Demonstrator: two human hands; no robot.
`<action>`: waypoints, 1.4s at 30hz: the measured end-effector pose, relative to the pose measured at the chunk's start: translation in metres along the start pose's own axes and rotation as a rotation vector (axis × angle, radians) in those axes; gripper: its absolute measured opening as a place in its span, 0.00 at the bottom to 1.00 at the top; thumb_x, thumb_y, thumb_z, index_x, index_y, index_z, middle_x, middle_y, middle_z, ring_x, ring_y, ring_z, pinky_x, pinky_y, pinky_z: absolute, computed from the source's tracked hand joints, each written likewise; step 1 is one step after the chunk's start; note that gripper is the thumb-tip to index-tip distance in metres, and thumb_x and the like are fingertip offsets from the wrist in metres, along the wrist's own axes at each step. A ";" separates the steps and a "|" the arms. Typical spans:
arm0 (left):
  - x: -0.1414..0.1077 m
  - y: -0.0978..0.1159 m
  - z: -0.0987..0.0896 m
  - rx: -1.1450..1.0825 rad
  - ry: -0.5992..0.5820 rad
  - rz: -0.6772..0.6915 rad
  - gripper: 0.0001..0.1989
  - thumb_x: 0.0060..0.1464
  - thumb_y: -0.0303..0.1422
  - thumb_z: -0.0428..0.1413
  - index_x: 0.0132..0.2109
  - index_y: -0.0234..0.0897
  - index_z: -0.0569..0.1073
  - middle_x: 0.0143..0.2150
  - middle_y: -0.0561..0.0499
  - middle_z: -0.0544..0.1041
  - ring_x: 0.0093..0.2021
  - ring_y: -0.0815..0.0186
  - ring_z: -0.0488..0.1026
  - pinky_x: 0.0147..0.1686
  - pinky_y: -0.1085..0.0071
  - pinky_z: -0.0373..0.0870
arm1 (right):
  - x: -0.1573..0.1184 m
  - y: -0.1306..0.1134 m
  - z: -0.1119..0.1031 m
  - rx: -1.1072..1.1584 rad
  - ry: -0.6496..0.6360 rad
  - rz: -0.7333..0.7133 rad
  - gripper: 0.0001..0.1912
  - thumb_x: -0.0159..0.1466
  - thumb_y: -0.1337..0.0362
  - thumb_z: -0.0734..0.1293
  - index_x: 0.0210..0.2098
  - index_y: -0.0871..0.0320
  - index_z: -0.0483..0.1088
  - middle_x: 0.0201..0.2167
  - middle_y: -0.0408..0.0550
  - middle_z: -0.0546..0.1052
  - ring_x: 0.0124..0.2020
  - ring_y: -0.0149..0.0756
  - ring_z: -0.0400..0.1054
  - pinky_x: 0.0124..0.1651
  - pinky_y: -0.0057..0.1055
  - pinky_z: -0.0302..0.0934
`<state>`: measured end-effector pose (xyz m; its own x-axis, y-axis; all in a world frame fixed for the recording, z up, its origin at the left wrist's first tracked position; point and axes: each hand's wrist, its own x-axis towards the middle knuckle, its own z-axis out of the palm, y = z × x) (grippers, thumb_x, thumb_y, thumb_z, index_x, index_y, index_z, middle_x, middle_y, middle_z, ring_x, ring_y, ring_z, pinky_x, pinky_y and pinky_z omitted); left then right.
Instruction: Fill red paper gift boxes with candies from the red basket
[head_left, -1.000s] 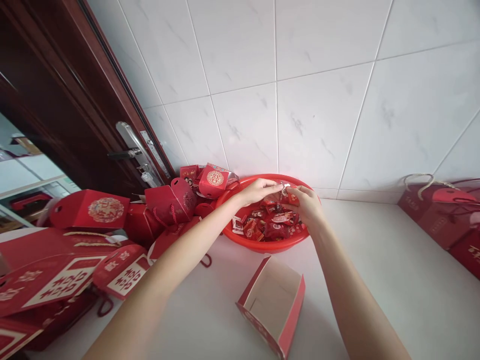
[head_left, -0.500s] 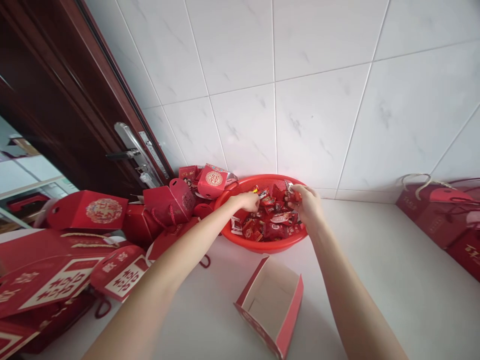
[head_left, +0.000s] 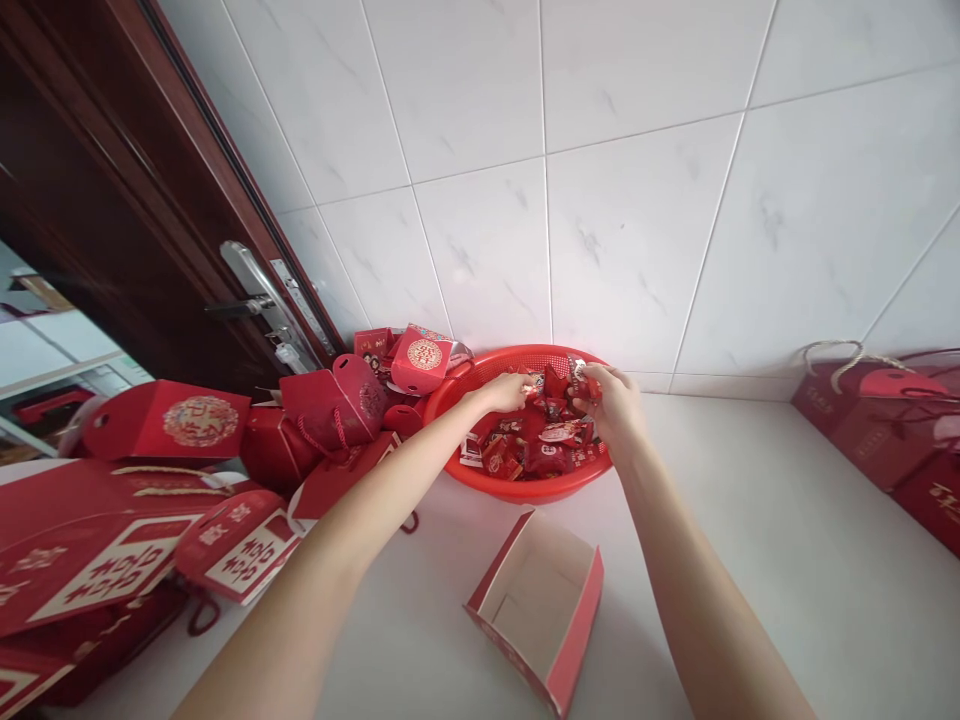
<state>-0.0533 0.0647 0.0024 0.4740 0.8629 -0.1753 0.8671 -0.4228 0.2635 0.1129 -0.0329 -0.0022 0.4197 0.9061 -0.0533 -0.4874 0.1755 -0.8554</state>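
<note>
A red plastic basket [head_left: 525, 492] holds many wrapped candies [head_left: 547, 457], mostly red. Over its middle, my left hand [head_left: 510, 392] is closed, its fingertips pinched on a small candy wrapper. At the basket's right side my right hand [head_left: 611, 400] curls its fingers around red and silvery wrapped candies [head_left: 579, 380]. In front of the basket lies an open red box [head_left: 540, 600] with a pale inside; no candy shows in it.
Red gift boxes [head_left: 202, 420] crowd the left side, some with cord handles. More red bags [head_left: 862, 430] stand at the right. Behind are a tiled wall [head_left: 637, 230] and a dark door [head_left: 120, 180] with a metal handle.
My left hand has moved slightly right across the basket, nearer to my right hand, and a wrapper now shows at its fingertips. My right hand has barely moved.
</note>
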 end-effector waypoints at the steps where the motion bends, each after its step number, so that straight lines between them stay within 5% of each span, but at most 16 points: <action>1: -0.001 0.001 -0.001 0.008 0.012 -0.002 0.25 0.59 0.26 0.51 0.62 0.44 0.71 0.44 0.49 0.82 0.47 0.59 0.79 0.45 0.71 0.70 | 0.000 -0.001 0.000 0.011 0.011 0.011 0.08 0.46 0.64 0.72 0.27 0.56 0.71 0.26 0.41 0.72 0.26 0.32 0.69 0.22 0.26 0.66; 6: -0.011 0.008 -0.003 0.016 -0.066 0.039 0.20 0.55 0.31 0.58 0.55 0.42 0.75 0.46 0.51 0.82 0.47 0.59 0.78 0.44 0.72 0.70 | -0.003 -0.006 0.001 0.020 0.056 -0.002 0.09 0.47 0.64 0.72 0.25 0.55 0.68 0.23 0.39 0.70 0.25 0.32 0.69 0.24 0.26 0.69; 13: -0.005 0.032 -0.001 0.128 -0.179 0.173 0.29 0.53 0.29 0.58 0.63 0.42 0.70 0.53 0.48 0.79 0.48 0.56 0.77 0.42 0.70 0.68 | -0.008 -0.013 0.003 0.084 0.110 0.038 0.09 0.47 0.68 0.71 0.26 0.55 0.67 0.24 0.39 0.71 0.26 0.30 0.68 0.23 0.23 0.68; 18: -0.005 0.044 -0.005 0.063 -0.224 0.226 0.15 0.54 0.41 0.61 0.48 0.41 0.79 0.47 0.51 0.81 0.47 0.59 0.76 0.43 0.72 0.67 | -0.010 -0.016 0.004 0.141 0.166 0.008 0.09 0.47 0.69 0.71 0.27 0.56 0.67 0.25 0.38 0.71 0.26 0.29 0.69 0.24 0.22 0.68; 22: -0.011 0.046 -0.002 0.029 -0.385 0.273 0.29 0.40 0.47 0.70 0.48 0.42 0.76 0.44 0.52 0.80 0.44 0.59 0.76 0.38 0.72 0.66 | -0.007 -0.013 0.004 0.150 0.170 -0.005 0.09 0.47 0.69 0.70 0.27 0.57 0.67 0.26 0.38 0.71 0.25 0.27 0.68 0.23 0.23 0.67; 26: -0.010 0.042 0.004 0.087 -0.322 0.245 0.33 0.37 0.46 0.71 0.51 0.42 0.73 0.46 0.51 0.79 0.44 0.58 0.76 0.38 0.71 0.66 | -0.002 -0.008 0.002 0.128 0.133 -0.041 0.10 0.45 0.67 0.71 0.27 0.56 0.67 0.27 0.39 0.72 0.26 0.29 0.70 0.23 0.23 0.67; 30: -0.008 0.037 0.004 0.154 -0.246 0.282 0.25 0.44 0.38 0.68 0.50 0.41 0.74 0.47 0.51 0.79 0.46 0.58 0.76 0.41 0.72 0.67 | -0.001 -0.006 0.001 0.112 0.125 -0.046 0.11 0.44 0.65 0.72 0.27 0.56 0.68 0.27 0.39 0.72 0.27 0.30 0.70 0.24 0.24 0.68; 34: -0.009 0.032 0.000 0.252 -0.027 0.187 0.12 0.53 0.29 0.59 0.46 0.41 0.77 0.48 0.49 0.80 0.48 0.55 0.77 0.43 0.68 0.68 | -0.003 -0.007 0.001 0.113 0.137 -0.038 0.11 0.44 0.66 0.72 0.27 0.56 0.68 0.28 0.40 0.72 0.28 0.31 0.70 0.23 0.24 0.67; 42: -0.010 0.029 -0.005 0.163 0.171 0.091 0.12 0.59 0.28 0.53 0.48 0.38 0.78 0.46 0.42 0.82 0.52 0.50 0.77 0.45 0.64 0.70 | -0.006 -0.011 0.004 0.135 0.147 -0.021 0.09 0.44 0.68 0.71 0.25 0.57 0.69 0.27 0.40 0.72 0.28 0.30 0.70 0.24 0.24 0.67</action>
<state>-0.0334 0.0449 0.0168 0.5302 0.8478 0.0090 0.8421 -0.5277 0.1115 0.1126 -0.0387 0.0095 0.5332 0.8376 -0.1190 -0.5714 0.2529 -0.7808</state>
